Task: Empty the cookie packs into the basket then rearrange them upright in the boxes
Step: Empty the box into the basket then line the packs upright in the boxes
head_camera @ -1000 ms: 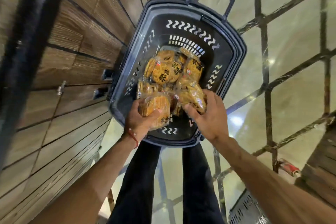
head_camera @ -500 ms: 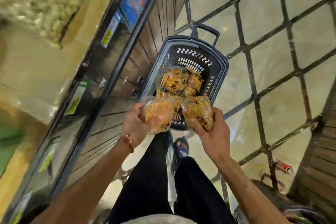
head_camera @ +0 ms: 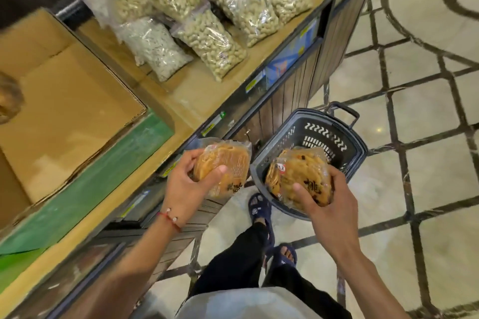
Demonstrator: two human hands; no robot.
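Both packs up out of basket (head_camera: 324, 132) vs a second ago; shelf now in view. Judgement: boxing phase started.
Left hand (head_camera: 189, 189) clenched round cookie pack (head_camera: 228, 163), centre frame at shelf edge.
Right hand (head_camera: 329, 204) grasps second cookie pack (head_camera: 298, 176), above basket.
Cardboard box (head_camera: 64, 101), left of frame: open, mostly bare.
Basket contents hidden.

Clear bags of peanuts (head_camera: 215, 44) heaped on wooden shelf top (head_camera: 202, 96), up beyond left hand (head_camera: 189, 184). Bag of pale seeds (head_camera: 155, 46) just left of them. Yellow price tags (head_camera: 255, 84) and blue sign (head_camera: 287, 58) on shelf front edge, above left hand. Green strip (head_camera: 85, 189) left of left hand. Cream tiled floor (head_camera: 427, 116), dark lines, right of right hand (head_camera: 334, 204). Dark sandals (head_camera: 259, 208), black trousers (head_camera: 233, 267) below, between hands.
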